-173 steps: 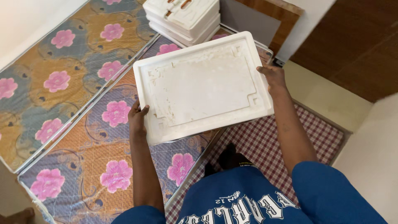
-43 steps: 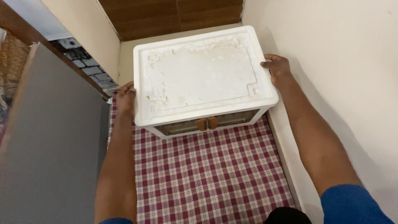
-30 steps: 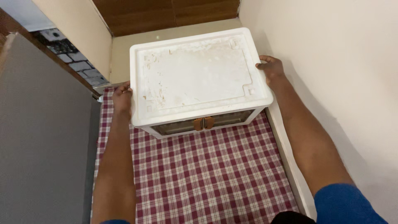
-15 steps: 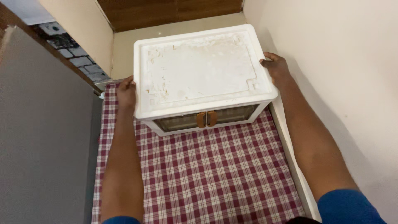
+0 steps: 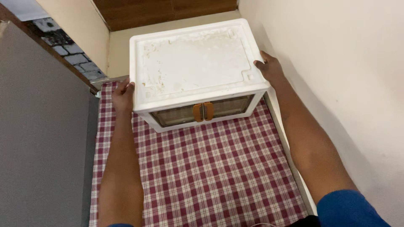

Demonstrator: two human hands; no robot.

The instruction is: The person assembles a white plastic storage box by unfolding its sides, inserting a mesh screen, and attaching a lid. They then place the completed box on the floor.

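Fingers [image 5: 128, 86] of the left hand [image 5: 123, 94] and right hand [image 5: 269, 67] still clasp the white box [image 5: 195, 69] at both sides, now set lower on the checked cloth [image 5: 210, 168], tight in the wall corner.

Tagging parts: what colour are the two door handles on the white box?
Orange handles, side by side on the white box's front; head view.

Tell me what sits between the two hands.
In the head view, the white storage box with two orange door handles fills the stretch: left hand on one side, right hand on the other, above the checked cloth.
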